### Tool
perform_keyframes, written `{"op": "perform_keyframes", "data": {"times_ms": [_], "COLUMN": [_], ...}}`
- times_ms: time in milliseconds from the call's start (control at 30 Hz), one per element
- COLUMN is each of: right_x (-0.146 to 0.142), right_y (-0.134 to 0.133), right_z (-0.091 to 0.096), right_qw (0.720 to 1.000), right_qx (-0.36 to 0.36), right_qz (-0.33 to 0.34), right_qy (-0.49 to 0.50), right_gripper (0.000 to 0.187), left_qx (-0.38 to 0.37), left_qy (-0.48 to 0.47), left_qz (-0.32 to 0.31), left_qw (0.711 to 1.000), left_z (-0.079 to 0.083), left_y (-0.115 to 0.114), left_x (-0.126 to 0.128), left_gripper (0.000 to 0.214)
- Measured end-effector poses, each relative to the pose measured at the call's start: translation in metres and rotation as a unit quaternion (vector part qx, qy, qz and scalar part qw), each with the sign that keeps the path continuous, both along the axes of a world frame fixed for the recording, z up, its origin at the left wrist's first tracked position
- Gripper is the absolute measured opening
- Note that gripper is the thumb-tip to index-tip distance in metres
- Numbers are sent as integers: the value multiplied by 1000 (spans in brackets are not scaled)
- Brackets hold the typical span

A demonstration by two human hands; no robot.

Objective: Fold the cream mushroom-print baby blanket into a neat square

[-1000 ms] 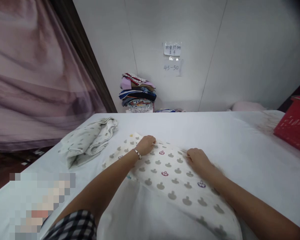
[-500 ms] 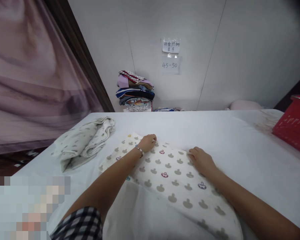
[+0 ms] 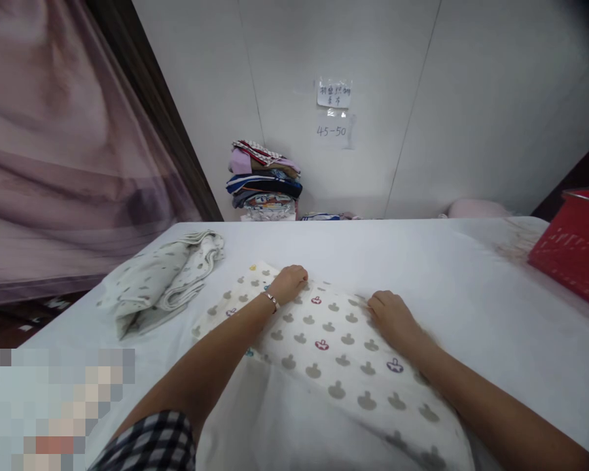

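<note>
A white cloth (image 3: 341, 340) with grey mushroom-like prints and a few coloured outlines lies spread before me. Its near part shows a plain white layer (image 3: 285, 418). My left hand (image 3: 288, 284), with a bracelet at the wrist, is closed at the cloth's far edge, fingertips pinched on it. My right hand (image 3: 392, 317) rests farther right on the same edge, its fingers bent together over the fabric; the thumb is hidden. Between the two hands the edge runs nearly straight.
A bundled pale cloth with small grey marks (image 3: 157, 281) lies at the left of the white table (image 3: 402, 248). A red basket (image 3: 576, 245) stands at the right edge. Folded fabrics (image 3: 265, 180) are stacked behind the table, by a wall with paper signs (image 3: 334, 111). A pink curtain (image 3: 63, 150) hangs left.
Both hands keep their places on the cloth's far edge. The whole view has shifted slightly; the cloth looks almost the same.
</note>
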State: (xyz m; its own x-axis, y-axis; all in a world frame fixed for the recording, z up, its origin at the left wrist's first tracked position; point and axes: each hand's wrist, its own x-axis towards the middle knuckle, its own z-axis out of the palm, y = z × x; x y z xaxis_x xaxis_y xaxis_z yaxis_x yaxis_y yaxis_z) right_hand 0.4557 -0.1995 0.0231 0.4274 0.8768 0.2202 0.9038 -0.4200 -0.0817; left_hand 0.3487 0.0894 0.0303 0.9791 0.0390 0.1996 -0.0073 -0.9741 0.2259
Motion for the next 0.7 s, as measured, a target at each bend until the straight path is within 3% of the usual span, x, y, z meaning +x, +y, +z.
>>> {"op": "perform_keyframes", "data": {"times_ms": [100, 167, 433, 700], "right_x": [-6, -8, 4, 13], "right_y": [-5, -6, 1, 3], "right_z": [-3, -4, 7, 1], "right_qw": [999, 999, 984, 979], "right_qx": [14, 4, -59, -74], "right_qz": [52, 50, -110, -143], "right_qy": [0, 11, 128, 121], "right_gripper": [24, 25, 29, 31], "left_qx": [-8, -8, -13, -34], "left_qy": [-6, -13, 14, -3], "left_qz": [-6, -4, 39, 90], "left_qw": [1000, 1000, 999, 995], "left_z": [0, 1, -1, -14], "left_y": [0, 0, -2, -8], "left_x": [-7, -9, 11, 13], "left_gripper": [10, 10, 10, 14]}}
